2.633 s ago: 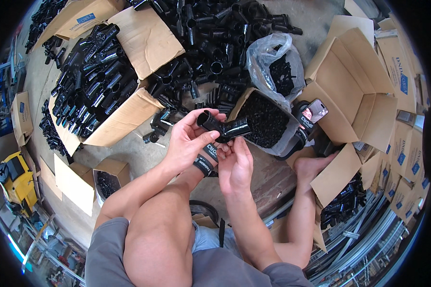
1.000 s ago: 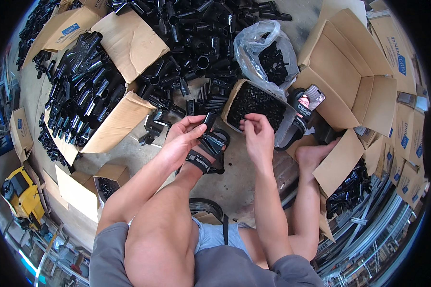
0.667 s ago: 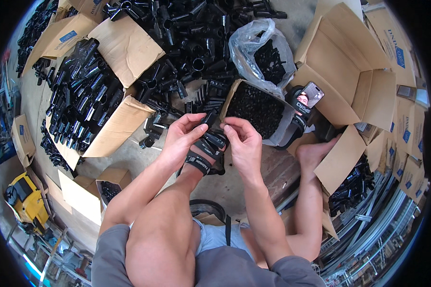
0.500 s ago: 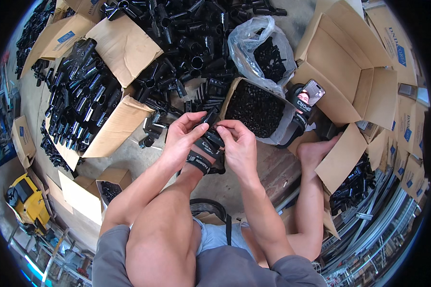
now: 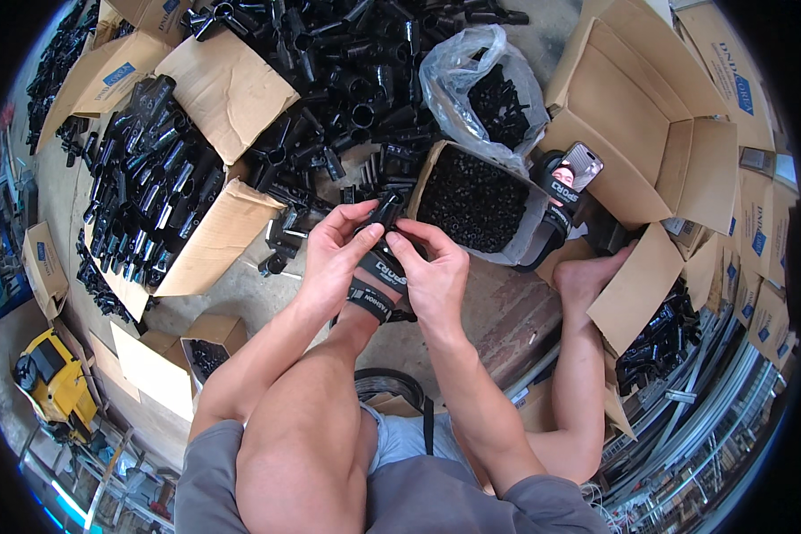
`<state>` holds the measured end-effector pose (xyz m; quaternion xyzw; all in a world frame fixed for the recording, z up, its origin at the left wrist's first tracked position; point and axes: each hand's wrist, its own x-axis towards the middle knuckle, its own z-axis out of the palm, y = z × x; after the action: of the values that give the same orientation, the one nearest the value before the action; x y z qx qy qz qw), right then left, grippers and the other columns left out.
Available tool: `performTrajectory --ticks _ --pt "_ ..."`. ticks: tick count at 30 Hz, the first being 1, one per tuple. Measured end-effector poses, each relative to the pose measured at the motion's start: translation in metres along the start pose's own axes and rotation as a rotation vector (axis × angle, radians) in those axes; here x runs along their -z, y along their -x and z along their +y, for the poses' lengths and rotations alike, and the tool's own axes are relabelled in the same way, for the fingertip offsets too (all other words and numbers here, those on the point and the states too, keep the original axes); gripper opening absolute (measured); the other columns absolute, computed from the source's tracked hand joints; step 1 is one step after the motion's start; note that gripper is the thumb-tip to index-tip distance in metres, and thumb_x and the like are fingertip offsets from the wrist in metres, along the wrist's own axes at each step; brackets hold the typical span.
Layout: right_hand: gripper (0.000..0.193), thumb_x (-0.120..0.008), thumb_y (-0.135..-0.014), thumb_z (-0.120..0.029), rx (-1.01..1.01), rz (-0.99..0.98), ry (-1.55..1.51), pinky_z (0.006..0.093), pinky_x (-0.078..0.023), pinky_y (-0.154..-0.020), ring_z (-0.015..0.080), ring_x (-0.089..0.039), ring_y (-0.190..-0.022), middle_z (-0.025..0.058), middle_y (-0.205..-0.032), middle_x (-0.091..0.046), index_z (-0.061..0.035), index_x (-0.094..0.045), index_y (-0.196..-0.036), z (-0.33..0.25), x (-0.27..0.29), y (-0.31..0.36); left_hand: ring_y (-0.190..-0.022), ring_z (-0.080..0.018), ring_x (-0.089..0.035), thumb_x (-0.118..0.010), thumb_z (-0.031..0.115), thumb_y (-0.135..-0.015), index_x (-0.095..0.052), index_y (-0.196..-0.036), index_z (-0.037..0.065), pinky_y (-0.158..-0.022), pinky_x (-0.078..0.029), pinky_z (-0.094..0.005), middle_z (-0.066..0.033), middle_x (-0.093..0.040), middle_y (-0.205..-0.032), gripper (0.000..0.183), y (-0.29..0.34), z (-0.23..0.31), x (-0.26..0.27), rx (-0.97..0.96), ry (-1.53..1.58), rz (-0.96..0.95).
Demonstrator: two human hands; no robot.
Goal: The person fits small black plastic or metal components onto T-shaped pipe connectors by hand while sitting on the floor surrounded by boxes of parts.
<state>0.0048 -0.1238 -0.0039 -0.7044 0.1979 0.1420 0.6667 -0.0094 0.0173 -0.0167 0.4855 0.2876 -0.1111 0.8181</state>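
My left hand (image 5: pixel 340 247) grips a glossy black tubular fitting (image 5: pixel 386 210) between thumb and fingers, above my foot in its black sandal (image 5: pixel 384 276). My right hand (image 5: pixel 434 263) meets the fitting from the right, thumb and forefinger pinched at its near end. Whatever those fingertips hold is too small and hidden to name. Just beyond and to the right stands a lined carton (image 5: pixel 518 253) full of small black pieces. Behind it sits a clear plastic bag (image 5: pixel 438 82) with more small black parts.
A carton (image 5: pixel 214 236) piled with black fittings stands at left, beside a heap of loose fittings (image 5: pixel 347 80). At right are an opened carton (image 5: pixel 627 107), a phone (image 5: pixel 582 165) lying on a sandal, and long metal bars (image 5: pixel 685 418). A yellow machine (image 5: pixel 58 383) stands far left.
My right hand has shifted slightly left and closer to my left hand, its fingertips now against the near end of the fitting. The fitting has turned a little in my left hand.
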Motion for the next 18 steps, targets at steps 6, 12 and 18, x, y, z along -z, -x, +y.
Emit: performTrajectory --ticks 6,12,18 --pt "0.018 -0.079 -0.087 -0.008 0.006 0.029 -0.054 0.0276 -0.054 -0.079 0.0127 -0.069 -0.088 0.0095 -0.098 -0.076 0.0007 -0.077 -0.102 -0.001 -0.001 -0.001 -0.107 -0.0118 -0.064 -0.071 0.002 -0.094 -0.064 -0.127 0.000 -0.097 -0.051 -0.0283 -0.0079 -0.070 -0.116 0.034 0.000 0.001 -0.002 -0.034 -0.037 -0.011" --pt "0.017 -0.080 -0.086 -0.013 0.112 0.109 0.156 0.0307 -0.052 -0.076 0.0189 -0.068 -0.086 0.0107 -0.095 -0.075 -0.0032 -0.078 -0.100 0.001 -0.003 0.003 -0.107 -0.0116 -0.064 -0.071 0.002 -0.094 -0.064 -0.127 0.000 -0.097 -0.051 -0.0279 -0.0082 -0.070 -0.116 0.034 0.000 0.002 -0.003 -0.041 -0.031 -0.015" --pt "0.017 -0.079 -0.087 -0.015 0.278 0.136 0.366 0.0313 -0.052 -0.074 0.0189 -0.068 -0.085 0.0099 -0.095 -0.074 -0.0032 -0.076 -0.099 -0.002 -0.001 0.002 -0.107 -0.0115 -0.064 -0.071 0.002 -0.094 -0.063 -0.128 -0.001 -0.097 -0.051 -0.0279 -0.0082 -0.070 -0.117 0.035 0.000 0.002 -0.003 -0.039 -0.033 -0.014"
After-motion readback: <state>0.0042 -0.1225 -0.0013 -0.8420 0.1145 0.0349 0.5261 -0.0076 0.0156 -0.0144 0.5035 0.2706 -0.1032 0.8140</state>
